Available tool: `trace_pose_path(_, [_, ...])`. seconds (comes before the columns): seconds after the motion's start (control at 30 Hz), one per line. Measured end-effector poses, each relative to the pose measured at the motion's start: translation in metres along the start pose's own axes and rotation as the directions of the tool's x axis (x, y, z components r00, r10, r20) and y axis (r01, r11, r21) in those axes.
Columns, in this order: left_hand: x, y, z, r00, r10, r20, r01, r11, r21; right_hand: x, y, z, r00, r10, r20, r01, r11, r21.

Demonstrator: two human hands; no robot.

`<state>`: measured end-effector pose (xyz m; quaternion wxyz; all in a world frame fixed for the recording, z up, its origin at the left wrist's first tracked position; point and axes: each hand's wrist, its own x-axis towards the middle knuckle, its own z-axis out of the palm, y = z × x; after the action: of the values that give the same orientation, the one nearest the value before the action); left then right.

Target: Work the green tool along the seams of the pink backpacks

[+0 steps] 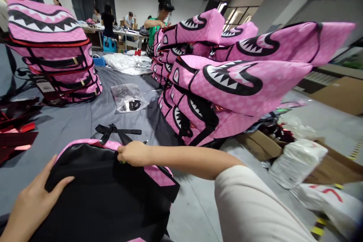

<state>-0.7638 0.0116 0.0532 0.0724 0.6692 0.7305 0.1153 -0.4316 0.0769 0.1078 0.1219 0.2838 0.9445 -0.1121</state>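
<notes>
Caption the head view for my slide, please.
Left hand and right hand on a black-and-pink bag, with pink bags piled beyond.

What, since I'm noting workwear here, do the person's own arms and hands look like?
The left hand is gloveless; no sleeve shows on that side. The right hand is gloveless too, its forearm bare up to a creased off-white sleeve near the elbow.

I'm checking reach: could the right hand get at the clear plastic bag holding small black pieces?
Probably yes: the clear plastic bag lies beyond the right hand, with low black fabric straps between. The hand would first have to leave the pink-edged black fabric item.
</notes>
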Motion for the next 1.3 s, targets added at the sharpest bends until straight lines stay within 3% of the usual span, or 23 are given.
trace_pose_path(0.07, [-0.003,0.010,-0.008,0.991,0.086,-0.107,-0.090,0.995,-0.032,-0.005,-0.001,0.004,0.990,0.089,-0.113,-0.079,0.993,0.090])
trace_pose_path(0.13, [-0.008,0.026,-0.018,0.917,0.326,-0.228,-0.330,0.944,0.022,-0.006,-0.006,0.007,0.968,0.169,-0.184,-0.138,0.976,0.168])
trace_pose_path(0.2, [-0.009,0.046,-0.025,0.840,0.498,-0.216,-0.468,0.866,0.177,-0.007,-0.011,0.010,0.967,0.180,-0.179,-0.141,0.967,0.211])
trace_pose_path(0.27, [-0.008,0.068,-0.027,0.773,0.625,-0.112,-0.583,0.769,0.262,-0.010,-0.016,0.015,0.977,0.173,-0.128,-0.141,0.965,0.223])
trace_pose_path(0.37, [-0.005,0.093,-0.025,0.747,0.663,0.037,-0.647,0.714,0.266,-0.019,-0.023,0.024,0.969,0.235,-0.076,-0.206,0.940,0.273])
trace_pose_path(0.47, [-0.008,0.102,-0.019,0.733,0.675,0.082,-0.674,0.704,0.223,-0.026,-0.029,0.035,0.949,0.307,-0.074,-0.246,0.867,0.434])
trace_pose_path(0.57, [-0.014,0.100,-0.009,0.665,0.745,0.043,-0.739,0.650,0.178,-0.028,-0.032,0.042,0.938,0.342,-0.052,-0.255,0.785,0.565])
trace_pose_path(0.73, [-0.024,0.091,0.006,0.584,0.800,-0.134,-0.781,0.599,0.177,-0.027,-0.034,0.040,0.945,0.324,-0.041,-0.217,0.718,0.662])
trace_pose_path(0.9, [-0.021,0.092,0.007,0.569,0.809,-0.148,-0.798,0.587,0.140,-0.019,-0.034,0.035,0.928,0.373,0.017,-0.248,0.581,0.775])
trace_pose_path(1.07, [-0.014,0.101,0.001,0.580,0.813,-0.044,-0.802,0.580,0.144,-0.006,-0.034,0.025,0.907,0.409,0.095,-0.315,0.514,0.798])
trace_pose_path(1.2, [-0.015,0.100,0.003,0.545,0.835,-0.068,-0.828,0.550,0.110,0.003,-0.033,0.013,0.894,0.334,0.297,-0.401,0.302,0.865])
trace_pose_path(1.3, [-0.016,0.099,0.003,0.567,0.821,-0.066,-0.820,0.570,0.042,0.003,-0.033,0.013,0.904,0.279,0.324,-0.398,0.272,0.876])
